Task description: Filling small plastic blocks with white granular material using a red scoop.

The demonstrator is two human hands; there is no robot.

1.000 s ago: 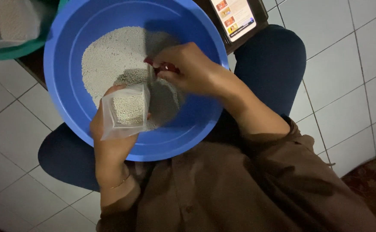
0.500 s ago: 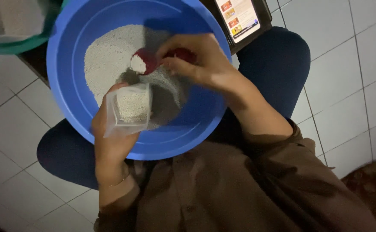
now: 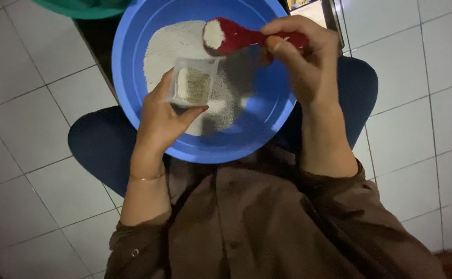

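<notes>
— What's nearest the camera?

— A brown shirt (image 3: 267, 227) and dark blue trousers (image 3: 102, 150); the person sits over a white tiled floor (image 3: 24, 103) with a big blue basin (image 3: 267, 124) on the lap.

— And the hands?

— The left hand (image 3: 161, 121) is closed around a small clear plastic bag (image 3: 194, 85), held upright and open-mouthed over the basin. There's a thin bracelet (image 3: 146, 178) on that wrist. The right hand (image 3: 300, 57) is closed on the handle of a red spoon (image 3: 236, 37), whose bowl sits just above and beside the bag's mouth.

— Is the spoon loaded?

— Yes — a heap of white grains (image 3: 184, 41) fills its bowl, the same stuff that lies spread across the basin's bottom.

— How full is the bag?

— Some grains already sit in its lower part, but it looks well short of full. This spoonful hasn't gone in, so I'd judge the filling partway through, with plenty of loose grain left in the basin.

— Anything beyond?

— A green basin's rim (image 3: 86, 6) at the top left, and a flat device with a light panel (image 3: 313, 10) at the top right, mostly hidden by the blue basin.
</notes>
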